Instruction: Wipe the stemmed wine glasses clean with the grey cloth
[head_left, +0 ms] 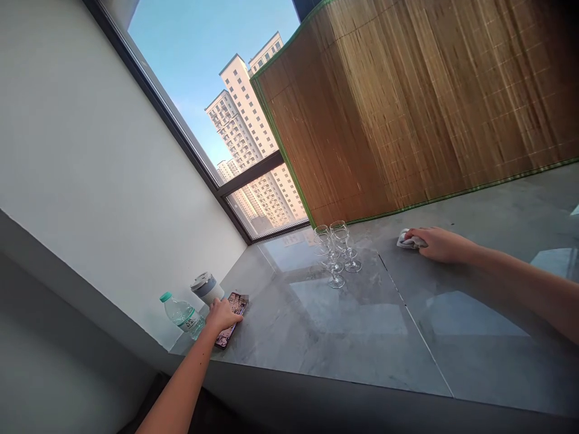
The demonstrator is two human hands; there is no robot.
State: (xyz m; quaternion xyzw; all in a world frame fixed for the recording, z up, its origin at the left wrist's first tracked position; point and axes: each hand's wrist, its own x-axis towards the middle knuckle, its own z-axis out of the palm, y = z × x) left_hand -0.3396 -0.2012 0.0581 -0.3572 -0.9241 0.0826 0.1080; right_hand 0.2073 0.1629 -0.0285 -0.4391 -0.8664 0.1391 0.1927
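My left hand (pixel 221 313) rests on a phone (pixel 234 304) in a patterned case, fingers curled over it, at the near left corner of the grey stone sill (pixel 362 337). My right hand (pixel 436 243) reaches far across the sill and presses on a crumpled white cloth (pixel 408 241), which sticks out past the fingertips. Three clear stemmed glasses (pixel 337 253) stand upright between the two hands, nearer the right one.
A plastic water bottle (pixel 181 313) with a green cap and a grey lidded cup (pixel 207 287) stand by the white wall, just left of the phone. A bamboo blind (pixel 407 108) hangs behind the glasses. A window (pixel 235 120) shows tall buildings.
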